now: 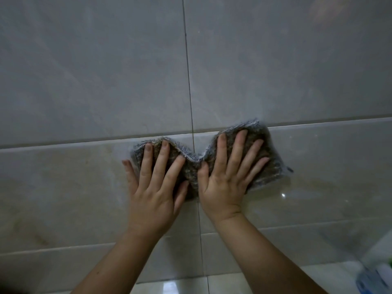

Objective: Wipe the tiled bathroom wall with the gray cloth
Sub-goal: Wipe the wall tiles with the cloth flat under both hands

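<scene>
Wall (275, 71): large gray tiles, grout lines crossing just under the cloth; cloth (265, 143) flat against wall over that crossing, top edge dipping between the hands; left hand (154, 187) and right hand (227, 179) side by side, fingers straight and spread, palms pressing cloth, nothing clenched; left little finger on bare tile.

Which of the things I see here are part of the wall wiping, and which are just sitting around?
Part of the job:
- gray cloth
- left hand and right hand, both pressing flat on the cloth
- tiled wall

Just lying about:
- white, blue and green items in the lower right corner, too blurred to name
</scene>
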`<state>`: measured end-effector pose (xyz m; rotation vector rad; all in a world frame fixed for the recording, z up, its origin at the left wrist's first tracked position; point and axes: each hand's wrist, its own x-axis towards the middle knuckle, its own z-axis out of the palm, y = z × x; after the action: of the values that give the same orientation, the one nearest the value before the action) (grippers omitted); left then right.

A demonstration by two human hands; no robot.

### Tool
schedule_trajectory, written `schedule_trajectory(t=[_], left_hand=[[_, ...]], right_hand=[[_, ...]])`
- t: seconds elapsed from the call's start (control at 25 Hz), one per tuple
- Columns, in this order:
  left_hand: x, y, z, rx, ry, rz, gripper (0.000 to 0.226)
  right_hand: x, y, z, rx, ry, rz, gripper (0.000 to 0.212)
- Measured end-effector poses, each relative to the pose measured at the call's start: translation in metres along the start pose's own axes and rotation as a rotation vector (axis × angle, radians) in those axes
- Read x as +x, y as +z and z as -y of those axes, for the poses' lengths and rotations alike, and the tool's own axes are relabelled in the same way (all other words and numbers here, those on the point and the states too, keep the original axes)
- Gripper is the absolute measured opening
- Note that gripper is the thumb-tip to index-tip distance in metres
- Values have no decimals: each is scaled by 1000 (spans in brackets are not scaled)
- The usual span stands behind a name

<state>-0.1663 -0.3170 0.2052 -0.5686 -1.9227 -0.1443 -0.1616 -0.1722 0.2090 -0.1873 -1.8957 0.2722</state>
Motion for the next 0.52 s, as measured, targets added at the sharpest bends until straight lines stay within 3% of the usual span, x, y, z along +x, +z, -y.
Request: schedule_trajectory(t=[0.2, 0.4, 0.52], left_hand=[[17, -13, -12, -114, -85, -78, 43], [28, -36, -16, -133, -55, -7, 58], [33, -41, -30, -117, -99, 47, 66]], right_hand=[[2, -16, -23, 33, -52, -1, 54], [25, -25, -22, 80, 84, -99, 53], [28, -30, -18, 99, 77, -83, 55]])
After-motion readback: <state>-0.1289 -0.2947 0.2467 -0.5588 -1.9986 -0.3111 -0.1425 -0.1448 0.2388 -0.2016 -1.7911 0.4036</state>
